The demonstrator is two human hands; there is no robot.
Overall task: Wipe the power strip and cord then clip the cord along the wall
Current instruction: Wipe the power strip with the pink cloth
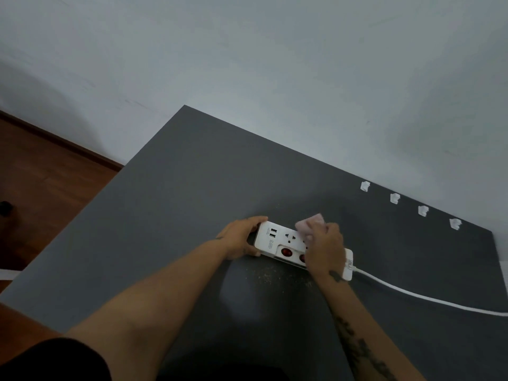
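power strip (277,239) lies on the grey table (192,174) near us. our left hand (239,239) grips its left end, fingers (258,219) curled round it; our right hand (324,251) clamps a pink cloth (309,223) onto its top. its white cord (412,294) trails right. farther, four clips (395,198) edge the table by the wall (275,50).

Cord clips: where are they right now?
In the head view, four white cord clips sit in a row along the grey table's far right edge by the wall, beyond the power strip.
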